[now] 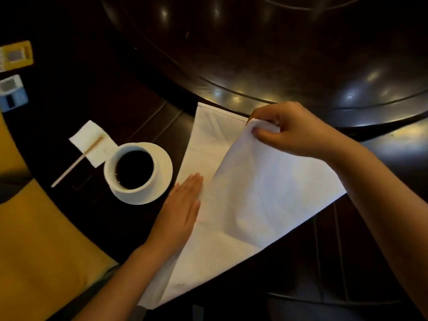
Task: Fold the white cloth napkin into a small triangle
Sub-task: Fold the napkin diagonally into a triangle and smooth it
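Note:
The white cloth napkin [250,193] lies on the dark wooden table [324,262] in front of me, partly doubled over along a diagonal. My right hand [294,128] pinches one corner of the napkin and holds it raised over the far part of the cloth. The lifted flap slopes down to a fold line running from the right corner toward the near left. My left hand [183,209] lies flat, fingers together, pressing on the napkin's left edge.
A white cup of black coffee [133,169] on a saucer [162,179] stands just left of my left hand. A wooden stirrer [76,162] rests on a paper napkin [92,142]. A raised dark turntable [278,54] fills the far side. Small boxes [14,56] sit at the far left.

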`<move>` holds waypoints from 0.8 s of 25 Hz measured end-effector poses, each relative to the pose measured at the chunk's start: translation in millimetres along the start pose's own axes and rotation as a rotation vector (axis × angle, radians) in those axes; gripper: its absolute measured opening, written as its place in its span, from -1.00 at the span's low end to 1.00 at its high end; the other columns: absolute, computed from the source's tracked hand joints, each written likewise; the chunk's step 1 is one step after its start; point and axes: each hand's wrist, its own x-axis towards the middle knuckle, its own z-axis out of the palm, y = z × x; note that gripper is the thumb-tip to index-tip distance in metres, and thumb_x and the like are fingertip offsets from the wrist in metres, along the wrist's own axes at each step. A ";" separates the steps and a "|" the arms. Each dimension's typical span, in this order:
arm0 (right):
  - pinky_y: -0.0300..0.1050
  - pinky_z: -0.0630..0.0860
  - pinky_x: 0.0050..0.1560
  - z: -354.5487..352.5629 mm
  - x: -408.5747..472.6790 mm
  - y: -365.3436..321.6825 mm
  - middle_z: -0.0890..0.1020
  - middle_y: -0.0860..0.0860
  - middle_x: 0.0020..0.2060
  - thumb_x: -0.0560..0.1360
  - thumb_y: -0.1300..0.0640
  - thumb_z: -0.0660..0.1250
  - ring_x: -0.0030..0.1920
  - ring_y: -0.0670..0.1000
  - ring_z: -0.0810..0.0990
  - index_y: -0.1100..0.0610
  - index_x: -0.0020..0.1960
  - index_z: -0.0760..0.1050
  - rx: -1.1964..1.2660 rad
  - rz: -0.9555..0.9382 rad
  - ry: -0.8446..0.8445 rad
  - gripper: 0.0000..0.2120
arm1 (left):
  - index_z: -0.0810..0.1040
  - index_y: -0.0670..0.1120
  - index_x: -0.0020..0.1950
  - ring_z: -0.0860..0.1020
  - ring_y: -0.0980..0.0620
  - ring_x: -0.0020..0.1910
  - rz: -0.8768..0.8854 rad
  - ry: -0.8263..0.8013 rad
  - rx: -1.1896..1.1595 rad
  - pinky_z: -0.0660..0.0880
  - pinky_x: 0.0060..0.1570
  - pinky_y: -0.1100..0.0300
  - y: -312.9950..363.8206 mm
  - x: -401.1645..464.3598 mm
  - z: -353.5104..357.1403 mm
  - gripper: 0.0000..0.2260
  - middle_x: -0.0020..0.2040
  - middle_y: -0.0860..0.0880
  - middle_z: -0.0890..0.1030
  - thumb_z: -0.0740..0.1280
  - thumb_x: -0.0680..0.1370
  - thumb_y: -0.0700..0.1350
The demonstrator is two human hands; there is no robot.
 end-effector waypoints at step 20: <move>0.01 0.43 -0.13 65.7 68.9 26.3 0.59 0.14 0.03 0.44 0.22 0.39 0.03 0.18 0.47 0.21 0.01 0.61 -0.563 -0.189 0.007 -0.84 | -0.15 -0.01 0.52 -0.21 0.04 0.50 -0.099 -0.024 0.401 -0.27 0.41 0.14 8.7 -2.4 11.1 -0.48 0.55 -0.02 -0.14 -0.03 0.62 0.04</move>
